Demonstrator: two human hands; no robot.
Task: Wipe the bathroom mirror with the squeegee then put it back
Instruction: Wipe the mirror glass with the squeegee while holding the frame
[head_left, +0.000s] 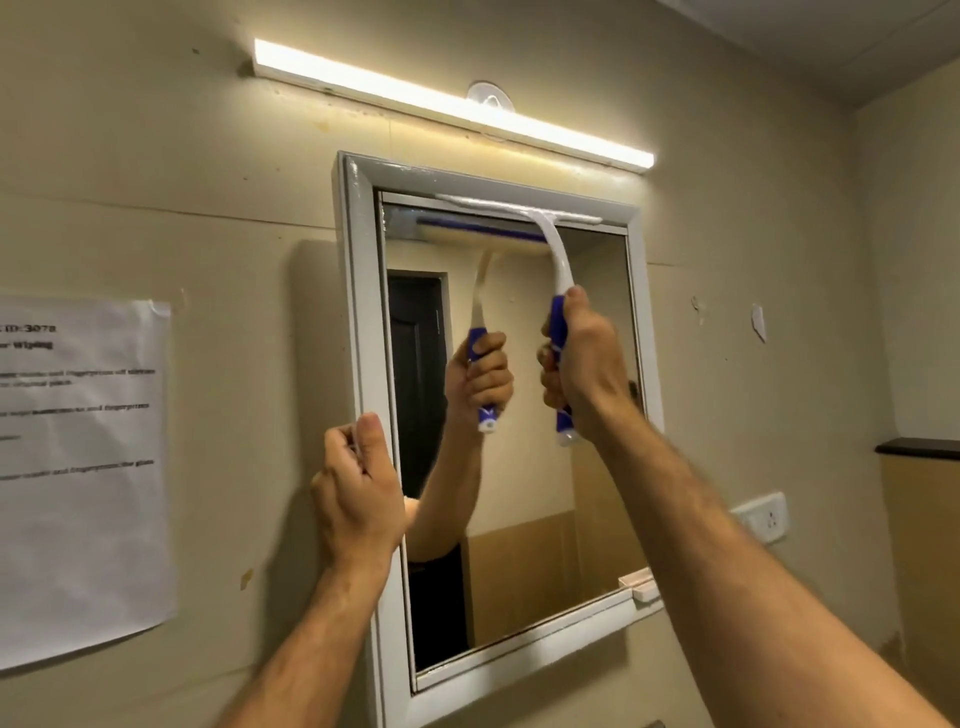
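Right hand (582, 364) grips squeegee (545, 244) under lamp (452, 104); left hand (358, 493) clasps mirror (519, 467) frame beside paper (78, 467).

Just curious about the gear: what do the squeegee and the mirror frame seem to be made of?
The squeegee looks like glossy white moulded plastic with a blue grip, probably rubbery; the right hand covers most of that grip. The mirror frame is white and glossy with mitred corners, maybe painted wood or plastic; the look leaves it open. The left hand steadies it.

Mirror glass (519, 467) below the squeegee (519, 210) lies open — left hand (358, 499) blocks the frame's (519, 660) left edge, tube light (452, 104) crowds above.
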